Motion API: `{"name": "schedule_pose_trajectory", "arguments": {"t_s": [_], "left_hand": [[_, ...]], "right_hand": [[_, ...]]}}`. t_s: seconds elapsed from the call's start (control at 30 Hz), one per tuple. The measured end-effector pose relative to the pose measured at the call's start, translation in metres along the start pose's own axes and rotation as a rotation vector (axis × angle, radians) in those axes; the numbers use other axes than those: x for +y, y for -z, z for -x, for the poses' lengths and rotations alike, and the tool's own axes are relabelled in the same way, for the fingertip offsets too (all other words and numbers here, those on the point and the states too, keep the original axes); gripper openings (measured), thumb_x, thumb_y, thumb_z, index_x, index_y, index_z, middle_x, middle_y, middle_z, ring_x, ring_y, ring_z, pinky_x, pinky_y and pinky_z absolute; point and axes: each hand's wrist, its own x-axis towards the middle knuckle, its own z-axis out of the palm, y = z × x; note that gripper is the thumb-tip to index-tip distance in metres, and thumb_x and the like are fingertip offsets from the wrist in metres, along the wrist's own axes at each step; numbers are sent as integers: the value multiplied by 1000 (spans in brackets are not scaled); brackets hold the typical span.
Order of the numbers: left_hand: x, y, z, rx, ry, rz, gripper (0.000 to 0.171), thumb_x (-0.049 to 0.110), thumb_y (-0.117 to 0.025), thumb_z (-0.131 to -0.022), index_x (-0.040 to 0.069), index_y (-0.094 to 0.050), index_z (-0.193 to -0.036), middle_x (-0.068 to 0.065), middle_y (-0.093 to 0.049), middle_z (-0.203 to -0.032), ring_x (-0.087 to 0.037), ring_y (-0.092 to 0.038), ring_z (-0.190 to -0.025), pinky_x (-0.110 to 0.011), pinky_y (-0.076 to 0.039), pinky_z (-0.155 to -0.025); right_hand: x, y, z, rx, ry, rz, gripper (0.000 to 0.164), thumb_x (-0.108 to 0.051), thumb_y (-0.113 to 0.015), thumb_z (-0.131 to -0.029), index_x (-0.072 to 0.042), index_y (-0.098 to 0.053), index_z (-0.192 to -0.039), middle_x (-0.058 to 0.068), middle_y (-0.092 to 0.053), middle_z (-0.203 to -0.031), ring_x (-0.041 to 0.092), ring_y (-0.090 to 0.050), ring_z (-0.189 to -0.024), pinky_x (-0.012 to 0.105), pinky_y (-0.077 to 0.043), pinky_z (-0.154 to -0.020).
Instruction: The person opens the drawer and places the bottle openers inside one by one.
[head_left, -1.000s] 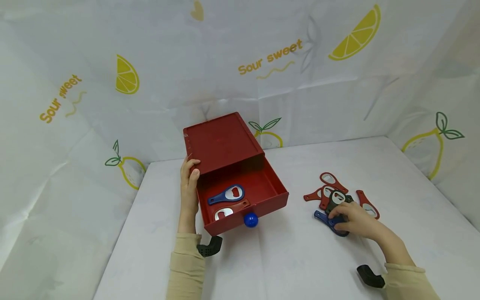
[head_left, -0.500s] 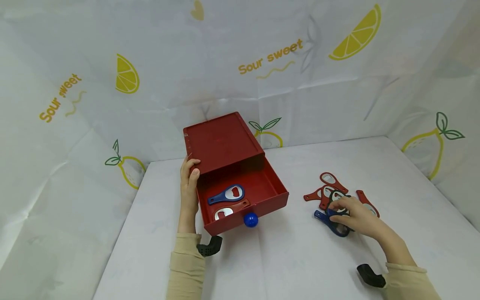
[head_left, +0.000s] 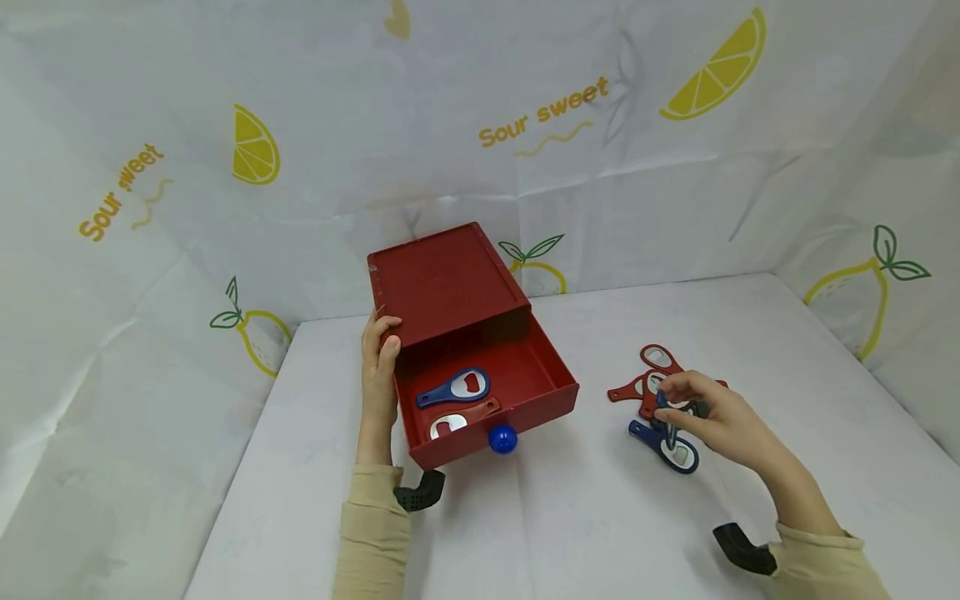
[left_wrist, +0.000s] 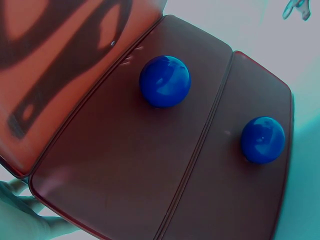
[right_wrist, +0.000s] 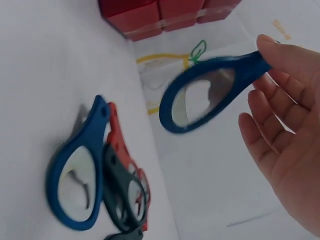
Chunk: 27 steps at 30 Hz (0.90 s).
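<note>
My right hand (head_left: 720,417) pinches a blue bottle opener (right_wrist: 250,67) by its handle end, the metal-lined head hanging down above the pile. Just below lies another blue bottle opener (head_left: 647,433) on the table. Beside it are a dark opener (right_wrist: 120,187), partly covered by my hand in the head view, and several red openers (head_left: 624,392). My left hand (head_left: 378,392) grips the left side of a red drawer box (head_left: 450,283), fingertips over the top edge and thumb near the front corner. Inside the pulled-out drawer (head_left: 551,404) lie a blue opener (head_left: 457,388) and a red opener (head_left: 480,410).
A blue ball knob (head_left: 502,439) sits on the drawer front. The left wrist view shows a second blue knob (left_wrist: 262,140) on a neighbouring panel. A white sheet with lemon prints (head_left: 255,146) rises behind the white table (head_left: 585,517).
My right hand has raised the blue opener off the pile and tipped it head down, uncovering the other blue opener's head. My left hand and the box have stayed put.
</note>
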Motion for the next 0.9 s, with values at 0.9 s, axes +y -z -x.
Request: {"name": "schedule_pose_trajectory", "arguments": {"t_s": [0.9], "left_hand": [[0,0,-1,9,6,0,38,28,-41,-91,7,-45,-123,3,-18,-154,-21,-18,-138,-54,-25,-107]], "right_hand": [[-69,9,-51,255,484,-1082,27,14,-51,-87,11,-56,-114,12,-67,-103,18,-64,-94,22,-52,-83]]}}
